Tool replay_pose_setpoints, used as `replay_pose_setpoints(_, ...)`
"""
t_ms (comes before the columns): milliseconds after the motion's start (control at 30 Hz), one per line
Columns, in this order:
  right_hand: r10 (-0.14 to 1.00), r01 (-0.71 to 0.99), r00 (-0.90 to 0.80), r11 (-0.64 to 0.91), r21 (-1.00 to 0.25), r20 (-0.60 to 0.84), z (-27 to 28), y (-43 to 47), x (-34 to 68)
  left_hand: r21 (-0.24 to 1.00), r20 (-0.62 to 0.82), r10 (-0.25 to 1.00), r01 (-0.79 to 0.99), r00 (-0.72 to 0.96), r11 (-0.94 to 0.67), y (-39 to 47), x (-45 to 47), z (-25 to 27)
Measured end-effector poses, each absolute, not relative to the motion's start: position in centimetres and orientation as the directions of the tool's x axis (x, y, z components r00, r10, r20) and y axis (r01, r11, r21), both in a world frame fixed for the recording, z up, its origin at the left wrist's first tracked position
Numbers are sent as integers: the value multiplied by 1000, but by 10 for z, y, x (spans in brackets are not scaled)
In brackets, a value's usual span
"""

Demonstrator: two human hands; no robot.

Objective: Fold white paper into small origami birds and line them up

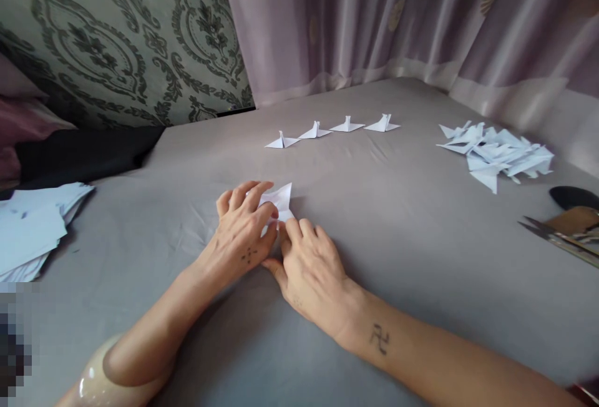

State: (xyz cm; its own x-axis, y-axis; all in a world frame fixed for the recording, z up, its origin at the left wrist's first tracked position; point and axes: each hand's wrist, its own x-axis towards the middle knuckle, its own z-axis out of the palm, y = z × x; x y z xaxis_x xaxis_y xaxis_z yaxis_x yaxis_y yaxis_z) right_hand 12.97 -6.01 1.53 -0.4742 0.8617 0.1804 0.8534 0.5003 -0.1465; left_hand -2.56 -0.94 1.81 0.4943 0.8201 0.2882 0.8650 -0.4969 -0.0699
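Note:
A small sheet of folded white paper (282, 198) lies on the grey sheet between my hands, its upper right corner pointing up and free. My left hand (246, 216) reaches over the paper's left side, with bent fingers and thumb on it. At the paper's lower edge, my right hand (311, 263) has its fingers curled together against it. My hands cover much of the paper, so the folds under them are hidden. Beyond them, several folded paper cranes (347, 125) stand in a row with wings spread.
A heap of folded white paper pieces (505, 154) lies at the right. Scissors (561, 238) rest near the right edge beside a dark round object (573, 197). White paper sheets (32, 226) are stacked at the left. Purple curtains (365, 20) hang behind the grey surface.

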Motion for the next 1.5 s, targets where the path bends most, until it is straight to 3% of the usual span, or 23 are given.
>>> replay_pose_setpoints(133,859,854,-480,504,-128,180,16,-64,131,-71,303,810,859,502,-506,-10,-27,18)
replay_pose_setpoints(300,867,848,-453,490,-200,206,14,-64,138,-70,311,802,854,510,-515,-14,-34,19)
replay_pose_setpoints(433,849,829,-437,508,-234,297,11,-54,147,-59,340,780,839,526,-540,-22,-44,17)
replay_pose_setpoints(567,731,757,-559,642,-119,391,12,-37,144,-15,388,776,845,498,-535,-29,-53,9)
replay_pose_setpoints(733,611,666,-706,744,43,358,10,-22,124,12,442,777,864,447,-504,-38,-62,6)
replay_pose_setpoints(933,612,669,-736,723,174,288,12,-31,118,154,488,833,914,260,-376,-52,-68,13)
replay_pose_setpoints(1100,632,670,-741,714,204,225,20,-37,119,198,394,839,857,375,-476,-57,-64,9)
replay_pose_setpoints(1333,658,678,-735,721,144,165,22,-31,119,200,312,885,887,345,-417,-57,-60,4)
replay_pose_setpoints(1500,721,725,-686,688,14,103,31,-21,121,313,281,928,891,243,-328,-53,-62,0)
